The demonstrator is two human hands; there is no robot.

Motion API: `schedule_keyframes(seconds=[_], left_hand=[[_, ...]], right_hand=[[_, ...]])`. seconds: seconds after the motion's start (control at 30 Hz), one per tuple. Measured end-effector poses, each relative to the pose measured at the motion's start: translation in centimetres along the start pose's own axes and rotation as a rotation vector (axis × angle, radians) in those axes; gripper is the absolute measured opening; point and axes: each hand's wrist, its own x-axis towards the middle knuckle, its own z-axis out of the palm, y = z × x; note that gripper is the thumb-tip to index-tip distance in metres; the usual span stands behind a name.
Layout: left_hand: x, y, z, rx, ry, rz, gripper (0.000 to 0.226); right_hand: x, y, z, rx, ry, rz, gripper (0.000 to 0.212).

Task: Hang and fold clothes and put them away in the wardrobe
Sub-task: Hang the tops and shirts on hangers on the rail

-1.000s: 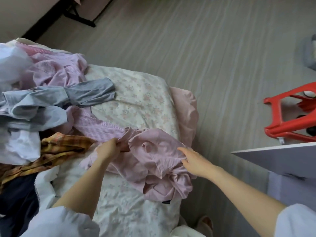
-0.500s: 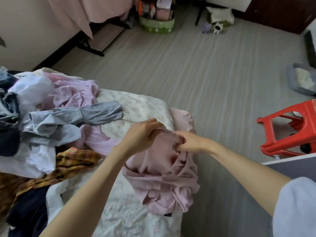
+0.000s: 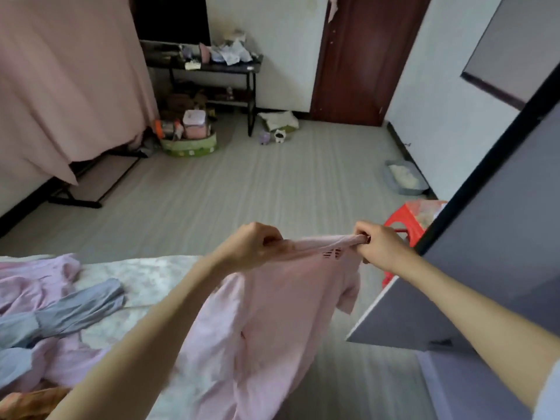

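Holding up for sorting, left to right: loose clothes [image 3: 57, 316] heaped on the bed [image 3: 145, 280]; your left hand [image 3: 253, 248] pinching one top corner of the pink garment [image 3: 272, 328]; your right hand [image 3: 377, 245] clamped on the other corner, cloth hanging between them above the bed edge. Step, by my judgement: spreading before folding or hanging. Next: level the top edge, then choose; the wardrobe [image 3: 500, 253] stands just right.

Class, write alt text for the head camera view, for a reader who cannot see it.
Two bare hands, left hand and right hand, hold up a pink garment by its top edge, above a floral-covered bed with other clothes. A red stool stands on the floor beyond.
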Motion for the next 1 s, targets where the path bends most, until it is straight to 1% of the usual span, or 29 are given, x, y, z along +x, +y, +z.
schedule_keyframes(seconds=[0.03,0.07,0.1,0.13,0.17,0.2,0.23,0.3,0.33,0.37,0.4,0.47,0.5,0.6,0.7,0.77,0.8,0.83,0.87,0.93,0.97,1.0], left_hand=[[1.3,2.8,0.7,-0.041,-0.009,0.029,0.036],[2.2,4.9,1.1,-0.103,0.019,0.006,0.038],[3.3,7.2,1.7,-0.200,0.053,-0.025,0.038],[5.1,11.1,3.2,-0.319,0.057,-0.063,0.037],[6.0,12.1,3.6,-0.479,0.082,-0.150,0.035],[7.0,13.8,4.3,-0.629,0.076,-0.230,0.033],[8.3,16.7,5.7,-0.753,0.036,-0.269,0.030],[9.6,20.5,7.6,-0.883,-0.007,-0.302,0.026],[10.0,22.6,8.5,-0.912,-0.037,-0.286,0.025],[10.2,25.4,9.5,-0.938,-0.078,-0.259,0.025],[10.2,26.7,9.9,-0.967,-0.093,-0.239,0.024],[10.2,30.6,11.3,-0.997,-0.158,-0.164,0.020],[10.2,32.1,11.9,-0.997,-0.179,-0.129,0.018],[10.2,35.5,13.3,-0.939,-0.180,0.016,0.015],[10.6,36.9,14.3,-0.823,-0.179,0.180,0.018],[10.7,37.0,15.9,-0.702,-0.236,0.292,0.019],[10.8,36.6,17.0,-0.614,-0.270,0.347,0.017],[11.0,36.4,18.4,-0.508,-0.301,0.402,0.015],[11.2,36.2,19.9,-0.393,-0.316,0.458,0.020],[11.6,36.0,23.2,-0.138,-0.317,0.563,0.048],[11.8,36.1,24.7,0.023,-0.331,0.593,0.060],[11.9,36.1,26.0,0.198,-0.342,0.613,0.065]], right_hand=[[-1.0,1.6,-1.9,0.121,0.050,0.028,0.019],[-1.4,2.6,-2.7,0.269,0.070,0.050,0.019],[-2.1,3.6,-3.8,0.395,0.108,0.075,0.023],[-3.9,5.3,-6.2,0.481,0.157,0.105,0.030],[-4.2,5.2,-6.3,0.555,0.151,0.102,0.032],[-5.1,5.5,-7.0,0.623,0.153,0.095,0.028],[-6.8,6.7,-8.5,0.671,0.170,0.074,0.021],[-9.0,7.5,-9.8,0.738,0.131,0.021,0.015],[-10.2,8.1,-10.7,0.749,0.141,0.026,0.015],[-11.4,9.4,-11.8,0.762,0.179,0.033,0.015],[-11.7,9.7,-12.1,0.756,0.222,0.038,0.014],[-13.1,11.8,-13.8,0.685,0.401,0.096,0.010],[-13.7,12.9,-14.5,0.658,0.461,0.115,0.009],[-15.7,14.8,-17.3,0.559,0.551,0.126,0.017],[-17.3,16.1,-20.2,0.516,0.646,0.069,0.023],[-18.4,17.2,-22.2,0.531,0.696,0.067,0.027],[-18.9,17.7,-23.1,0.550,0.718,0.078,0.034],[-19.4,18.5,-24.0,0.574,0.736,0.092,0.036],[-19.9,19.3,-24.8,0.598,0.768,0.103,0.031],[-21.0,20.9,-26.3,0.655,0.834,0.115,0.013],[-21.5,21.6,-27.1,0.674,0.874,0.120,0.011],[-22.1,22.2,-27.8,0.680,0.914,0.126,0.011]])
